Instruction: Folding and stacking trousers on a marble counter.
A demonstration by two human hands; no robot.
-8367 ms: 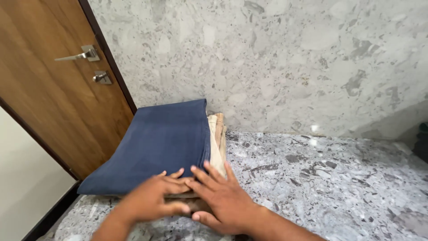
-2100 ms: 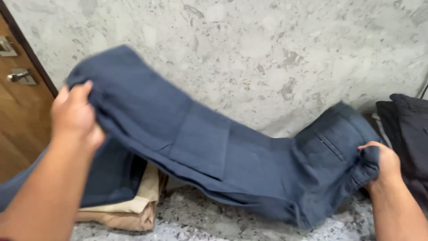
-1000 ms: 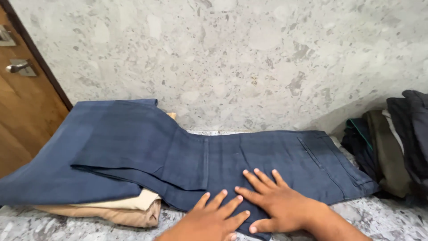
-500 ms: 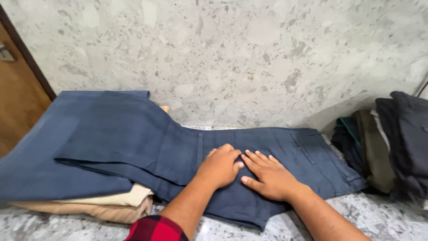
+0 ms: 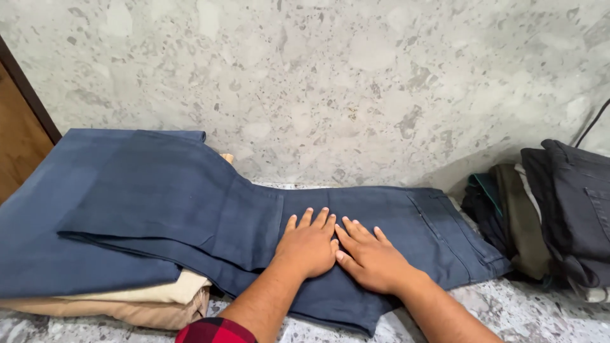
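Note:
A pair of navy blue trousers [image 5: 190, 209] lies stretched out along the grey speckled counter [image 5: 534, 317], its left part draped over a stack of folded clothes. My left hand [image 5: 309, 244] rests flat on the trousers near their middle, fingers spread. My right hand [image 5: 370, 257] lies flat beside it, fingertips nearly touching the left hand. Neither hand grips the fabric. The waistband end with a pocket [image 5: 445, 232] points to the right.
Beneath the trousers at the left sit folded blue cloth [image 5: 57, 267] and beige folded garments [image 5: 140, 305]. A pile of dark clothes [image 5: 553, 216] stands at the right against the speckled stone wall [image 5: 330, 82]. A wooden door [image 5: 16, 133] is at the far left.
The trousers were unfolded off the stack, shaken out and laid across the counter. Both hands then slid up to the middle of the fabric, and the left hand opened flat.

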